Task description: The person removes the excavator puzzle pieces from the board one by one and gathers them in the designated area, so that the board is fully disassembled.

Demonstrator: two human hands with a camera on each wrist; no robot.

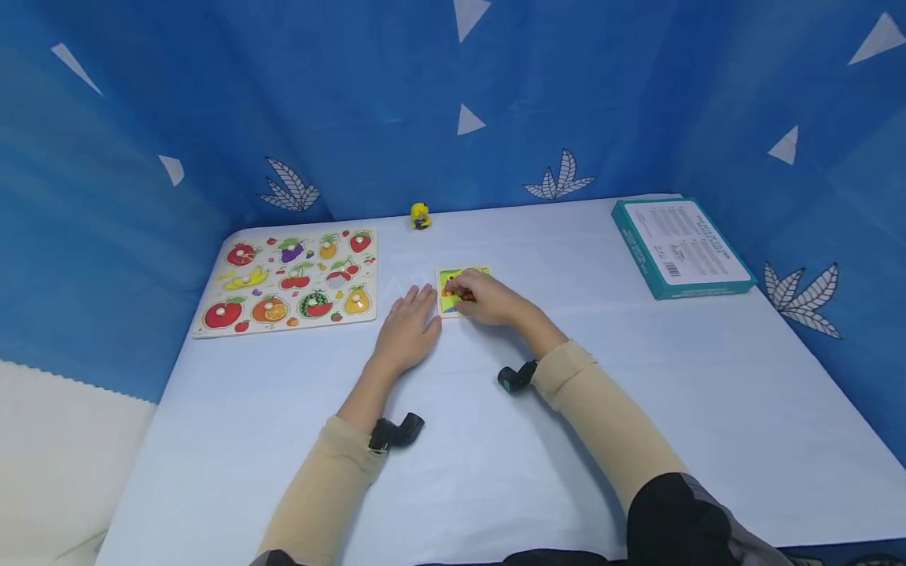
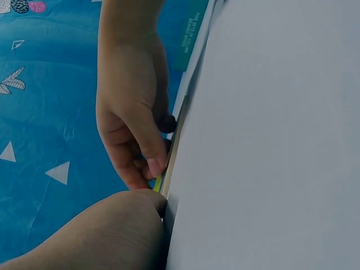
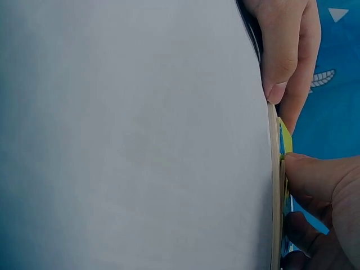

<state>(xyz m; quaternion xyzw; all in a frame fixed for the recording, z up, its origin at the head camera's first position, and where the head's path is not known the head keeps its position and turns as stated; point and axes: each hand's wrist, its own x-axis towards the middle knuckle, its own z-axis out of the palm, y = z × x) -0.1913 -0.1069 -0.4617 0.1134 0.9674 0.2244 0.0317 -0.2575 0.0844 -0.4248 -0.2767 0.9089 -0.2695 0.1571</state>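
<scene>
Table (image 1: 637, 409) with puzzles (image 1: 286, 281), box (image 1: 681, 247)

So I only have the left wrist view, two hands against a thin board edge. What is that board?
Observer: A small square picture puzzle, mostly yellow and green, lying flat on the table.
Operator: Which hand is working on it?
Observer: The right hand rests on top of it, fingers curled on a piece; the left hand lies flat beside its left edge.
Operator: Anything else on the table?
Observer: A fruit puzzle board at the far left, a small yellow toy at the back edge, and a teal box at the far right.
</scene>
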